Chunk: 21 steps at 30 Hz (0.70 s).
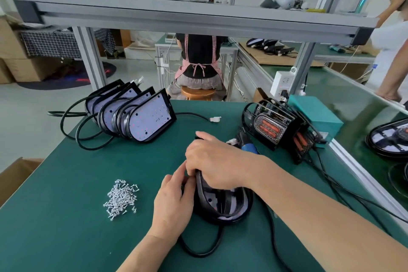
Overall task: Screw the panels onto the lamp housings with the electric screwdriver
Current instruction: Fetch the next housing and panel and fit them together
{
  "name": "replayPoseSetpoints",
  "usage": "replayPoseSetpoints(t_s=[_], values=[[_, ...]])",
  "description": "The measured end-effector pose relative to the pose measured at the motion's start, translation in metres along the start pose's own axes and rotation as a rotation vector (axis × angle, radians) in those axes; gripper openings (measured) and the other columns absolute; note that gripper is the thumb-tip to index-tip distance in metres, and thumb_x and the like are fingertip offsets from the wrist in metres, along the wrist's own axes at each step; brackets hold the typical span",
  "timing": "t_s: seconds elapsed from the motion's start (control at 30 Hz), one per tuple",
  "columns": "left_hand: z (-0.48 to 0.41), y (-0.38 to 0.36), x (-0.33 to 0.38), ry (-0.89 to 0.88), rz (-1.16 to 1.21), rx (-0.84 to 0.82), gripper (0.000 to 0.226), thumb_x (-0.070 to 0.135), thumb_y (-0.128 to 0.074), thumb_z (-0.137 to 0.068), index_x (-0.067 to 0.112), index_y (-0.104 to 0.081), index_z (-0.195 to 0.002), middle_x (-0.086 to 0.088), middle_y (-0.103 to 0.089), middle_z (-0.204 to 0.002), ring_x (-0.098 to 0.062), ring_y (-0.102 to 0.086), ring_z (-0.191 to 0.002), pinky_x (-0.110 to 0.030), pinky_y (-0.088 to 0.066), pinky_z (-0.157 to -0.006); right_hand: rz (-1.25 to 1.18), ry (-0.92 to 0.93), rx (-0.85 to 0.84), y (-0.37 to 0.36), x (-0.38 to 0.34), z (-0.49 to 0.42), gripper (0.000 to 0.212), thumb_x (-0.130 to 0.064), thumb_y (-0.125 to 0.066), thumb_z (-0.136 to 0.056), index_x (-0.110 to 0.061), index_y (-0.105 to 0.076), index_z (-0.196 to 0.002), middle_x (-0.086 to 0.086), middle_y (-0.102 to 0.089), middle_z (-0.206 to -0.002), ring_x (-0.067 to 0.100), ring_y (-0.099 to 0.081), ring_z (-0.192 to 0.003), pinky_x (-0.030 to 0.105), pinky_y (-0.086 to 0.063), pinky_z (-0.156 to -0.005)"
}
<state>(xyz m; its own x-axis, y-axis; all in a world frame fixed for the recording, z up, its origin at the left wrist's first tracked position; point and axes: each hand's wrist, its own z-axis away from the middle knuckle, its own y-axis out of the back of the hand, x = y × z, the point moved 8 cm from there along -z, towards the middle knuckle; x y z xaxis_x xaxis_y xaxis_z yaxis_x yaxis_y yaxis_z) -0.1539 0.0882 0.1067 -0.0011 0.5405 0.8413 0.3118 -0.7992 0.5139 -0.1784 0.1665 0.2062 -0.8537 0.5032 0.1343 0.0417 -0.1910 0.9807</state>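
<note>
Seemingly stiff, light lamp housing [223,204]; my left hand [173,203] and right hand [217,165] both clasp its rim, the safest hold.

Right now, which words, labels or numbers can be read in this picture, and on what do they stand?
No text can be read.
On the white socket box: small marks, too blurred to read.
On the LED panel: only dots, no legible print.

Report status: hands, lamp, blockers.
Left hand and right hand hold lamp housing. Screwdriver lies behind, untouched. Screws piled left. Nothing blocking.
</note>
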Motion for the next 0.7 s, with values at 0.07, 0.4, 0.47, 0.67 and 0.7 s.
replayPoseSetpoints(t_s=[0.07, 0.4, 0.47, 0.67, 0.7], values=[[0.000, 0.000, 0.000, 0.010, -0.001, 0.003, 0.028, 0.027, -0.048, -0.099, 0.051, -0.049, -0.085, 0.006, -0.055, -0.076, 0.006, -0.046, -0.089, -0.019, -0.031, -0.062, -0.155, -0.001, 0.022, -0.009, -0.001, 0.003, 0.035, 0.008, -0.050, -0.084, -0.010, -0.066, -0.111, 0.005, -0.059, -0.108, 0.022, -0.046, -0.115, 0.039, -0.023, -0.116], [-0.001, -0.005, -0.001, 0.002, -0.042, -0.013, 0.054, 0.036, -0.057, -0.096, 0.033, -0.042, -0.148, 0.028, -0.060, -0.086, -0.008, -0.051, -0.102, -0.027, -0.035, -0.080, -0.616, -0.255, 0.277, -0.044, 0.013, 0.046, 0.062, 0.005, -0.037, -0.094, -0.021, -0.047, -0.149, -0.008, -0.026, -0.165, 0.005, -0.005, -0.155, 0.040, -0.009, -0.126], [0.001, -0.003, 0.001, -0.001, -0.041, -0.014, 0.054, 0.038, -0.059, -0.095, 0.036, -0.044, -0.146, 0.028, -0.059, -0.085, -0.009, -0.053, -0.101, -0.027, -0.036, -0.081, -0.677, -0.298, 0.316, -0.052, 0.007, 0.056, 0.061, -0.002, -0.034, -0.097, -0.027, -0.046, -0.151, -0.013, -0.020, -0.167, 0.001, -0.001, -0.154, 0.038, -0.007, -0.126], [0.002, -0.003, 0.000, 0.004, -0.019, -0.026, 0.041, 0.047, -0.053, -0.094, 0.057, -0.050, -0.133, 0.017, -0.054, -0.091, 0.005, -0.054, -0.091, -0.011, -0.036, -0.074, -0.859, -0.377, 0.386, -0.058, 0.005, 0.073, 0.053, -0.047, -0.036, -0.095, -0.046, -0.047, -0.147, -0.015, -0.019, -0.167, -0.008, 0.003, -0.151, 0.034, 0.005, -0.125], [0.002, -0.003, 0.001, 0.001, -0.019, -0.025, 0.039, 0.049, -0.052, -0.093, 0.058, -0.052, -0.131, 0.015, -0.055, -0.092, 0.006, -0.054, -0.091, -0.014, -0.038, -0.075, -0.766, -0.377, 0.364, -0.060, 0.004, 0.072, 0.058, -0.048, -0.041, -0.093, -0.046, -0.041, -0.151, -0.012, -0.018, -0.168, -0.006, 0.003, -0.152, 0.037, 0.003, -0.126]])
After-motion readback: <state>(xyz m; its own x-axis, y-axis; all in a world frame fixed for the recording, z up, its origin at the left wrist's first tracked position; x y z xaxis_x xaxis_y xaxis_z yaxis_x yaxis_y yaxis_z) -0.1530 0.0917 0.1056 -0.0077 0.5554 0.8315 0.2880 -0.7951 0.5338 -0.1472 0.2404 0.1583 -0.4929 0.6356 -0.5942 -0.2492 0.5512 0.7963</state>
